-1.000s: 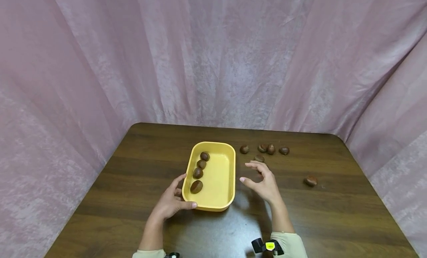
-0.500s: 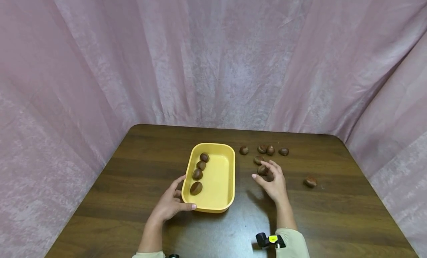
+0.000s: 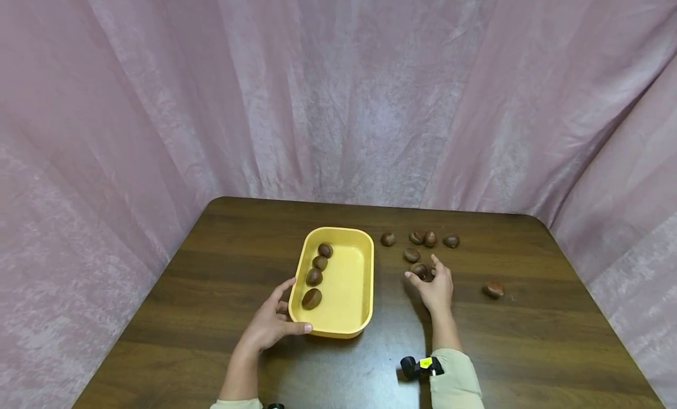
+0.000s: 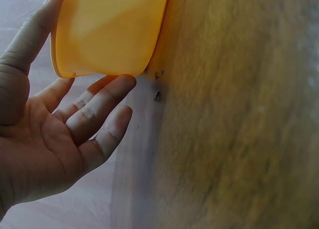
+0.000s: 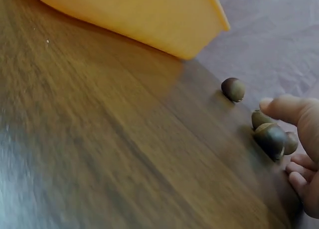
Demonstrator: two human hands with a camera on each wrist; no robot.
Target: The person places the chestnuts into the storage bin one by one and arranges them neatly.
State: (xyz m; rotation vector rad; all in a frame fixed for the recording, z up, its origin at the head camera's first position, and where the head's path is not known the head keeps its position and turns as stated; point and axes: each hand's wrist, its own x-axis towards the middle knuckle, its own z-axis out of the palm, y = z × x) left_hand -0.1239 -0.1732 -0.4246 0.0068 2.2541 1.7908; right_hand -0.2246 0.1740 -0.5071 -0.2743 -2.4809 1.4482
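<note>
A yellow plastic tray [image 3: 346,328] stands on the table with several chestnuts [image 3: 314,277] in a line along its left inner side. My left hand [image 3: 267,322] grips the tray's near left corner, thumb on the near wall and fingers along the left side; the left wrist view shows this hand [image 4: 70,124] against the tray wall [image 4: 109,34]. My right hand [image 3: 438,288] is at the nearest loose chestnut [image 3: 419,271], thumb and fingers spread on either side of it. In the right wrist view the thumb is apart from the dark chestnut [image 5: 270,140].
More chestnuts lie loose behind the right hand, one [image 3: 388,239] close to the tray's right side and another [image 3: 451,241] farther right. A lone chestnut [image 3: 494,290] sits right of the hand. Pink curtains [image 3: 370,103] hang behind the wooden table [image 3: 211,280].
My right hand has moved away from the tray to the right and come down around the nearest loose chestnut. The left hand and tray have stayed in place.
</note>
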